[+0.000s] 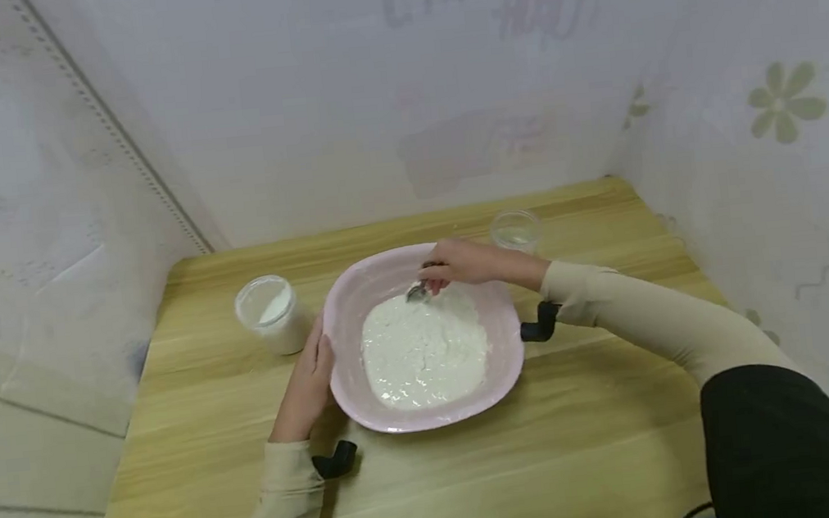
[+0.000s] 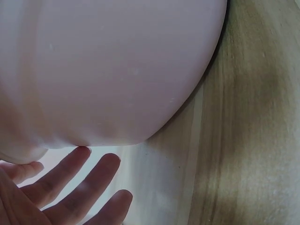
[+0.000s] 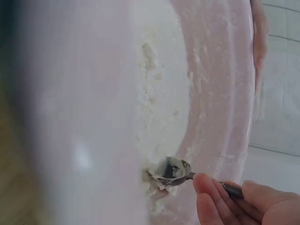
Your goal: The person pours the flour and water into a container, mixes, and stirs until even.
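A pink basin holds a thick, wet white batter, lumpy in places. With thumb and fingers my right hand pinches a metal spoon by its handle, over the basin's far side. Seen from the right wrist, the spoon's bowl is smeared with batter and dips at the edge of the mass. My left hand rests against the outside of the basin's left wall. The left wrist view shows its fingers extended and spread, fingertips right at the pink wall.
A clear jar of white powder stands left of the basin, close to my left hand. Behind my right wrist is a clear container. Light walls border the wooden table at the back and sides.
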Demonstrator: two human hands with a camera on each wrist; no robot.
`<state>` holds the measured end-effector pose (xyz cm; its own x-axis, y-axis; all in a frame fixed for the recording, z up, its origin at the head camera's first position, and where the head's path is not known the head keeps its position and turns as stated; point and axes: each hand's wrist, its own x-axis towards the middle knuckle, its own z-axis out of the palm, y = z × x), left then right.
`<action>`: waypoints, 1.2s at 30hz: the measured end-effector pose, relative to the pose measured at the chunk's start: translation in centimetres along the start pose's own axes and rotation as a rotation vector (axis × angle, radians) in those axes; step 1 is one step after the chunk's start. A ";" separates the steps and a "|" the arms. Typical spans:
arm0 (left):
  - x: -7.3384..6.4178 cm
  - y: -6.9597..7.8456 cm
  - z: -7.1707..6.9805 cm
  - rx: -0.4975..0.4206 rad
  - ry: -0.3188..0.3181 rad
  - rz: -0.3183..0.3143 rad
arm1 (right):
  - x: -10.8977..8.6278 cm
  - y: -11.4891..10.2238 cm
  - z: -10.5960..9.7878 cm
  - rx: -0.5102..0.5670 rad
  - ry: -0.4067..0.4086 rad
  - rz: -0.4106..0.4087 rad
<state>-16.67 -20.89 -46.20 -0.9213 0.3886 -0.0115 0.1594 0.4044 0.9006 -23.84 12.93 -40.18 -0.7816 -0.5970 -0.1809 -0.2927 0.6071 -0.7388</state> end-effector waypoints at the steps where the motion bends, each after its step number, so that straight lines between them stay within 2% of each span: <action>1: -0.3 -0.2 -0.6 0.005 0.002 -0.012 | 0.5 -0.5 0.3 -0.012 -0.025 -0.011; 5: -0.1 -0.4 -1.7 0.025 -0.037 -0.023 | 0.4 -2.3 0.9 -0.078 -0.073 -0.014; 12: -0.5 -0.3 -2.5 0.041 0.024 -0.040 | 0.7 -5.0 2.0 -0.238 -0.181 -0.124; 21: -1.5 -0.3 -2.8 0.032 0.072 -0.058 | 0.1 -6.7 3.3 -0.237 -0.357 -0.216; 25: -2.0 -0.4 -3.0 0.026 0.083 -0.067 | -0.6 -7.0 3.7 -0.203 -0.410 -0.193; 28: -2.0 -0.2 -3.1 0.022 0.102 -0.048 | -1.1 -6.9 3.6 -0.183 -0.446 -0.164; 32: -1.2 0.1 -2.4 0.000 0.112 -0.006 | -2.2 -6.2 2.2 -0.203 -0.457 -0.124; 36: -0.9 0.3 -1.5 -0.018 0.123 0.001 | -2.6 -5.2 0.2 -0.227 -0.410 -0.070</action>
<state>-16.36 -22.40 -45.27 -0.9579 0.2839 0.0420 0.1551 0.3890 0.9081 -20.14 11.25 -36.01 -0.4869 -0.7707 -0.4110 -0.4853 0.6300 -0.6063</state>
